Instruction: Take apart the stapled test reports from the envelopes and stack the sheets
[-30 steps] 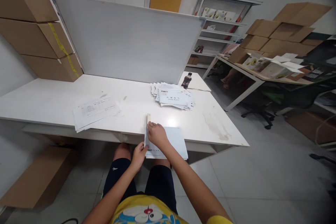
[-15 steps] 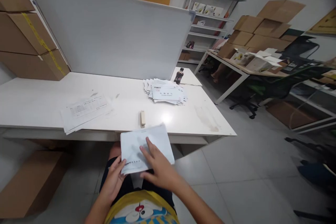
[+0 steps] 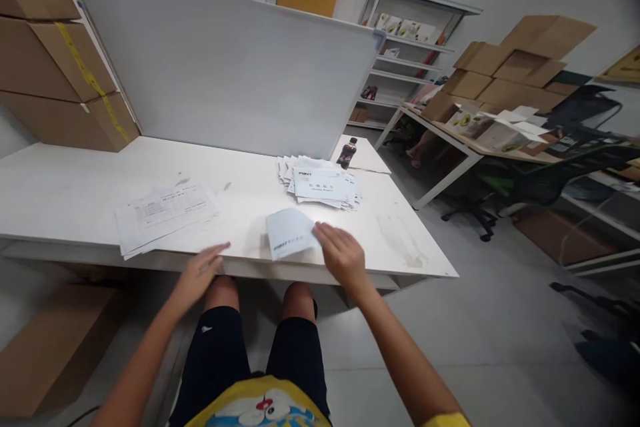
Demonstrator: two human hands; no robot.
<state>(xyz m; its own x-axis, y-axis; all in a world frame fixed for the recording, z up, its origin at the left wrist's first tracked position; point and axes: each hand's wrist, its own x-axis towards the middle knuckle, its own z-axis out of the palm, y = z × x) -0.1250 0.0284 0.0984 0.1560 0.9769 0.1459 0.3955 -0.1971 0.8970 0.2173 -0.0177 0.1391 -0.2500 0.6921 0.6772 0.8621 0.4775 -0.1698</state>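
My right hand (image 3: 341, 255) grips the right edge of a pale blue printed booklet (image 3: 290, 233), holding it tilted just over the front of the white table (image 3: 240, 203). Its dark lettering runs along the lower edge. My left hand (image 3: 201, 272) is off the booklet, fingers stretched out and apart, close to the table's front edge. A loose pile of similar printed booklets (image 3: 321, 185) lies behind the held one. To the left, several printed sheets (image 3: 170, 208) lie on the tabletop. The stapler is hidden from sight now.
A dark drink bottle (image 3: 347, 153) stands behind the pile. A whiteboard (image 3: 225, 73) leans along the table's back, beside stacked cardboard boxes (image 3: 75, 80). Another box (image 3: 60, 347) is on the floor at left. An office chair (image 3: 520, 180) and a second table (image 3: 450, 147) are at right.
My right hand has carried the booklet up from my lap to over the table's front. My left hand has let go of it and moved left and up.
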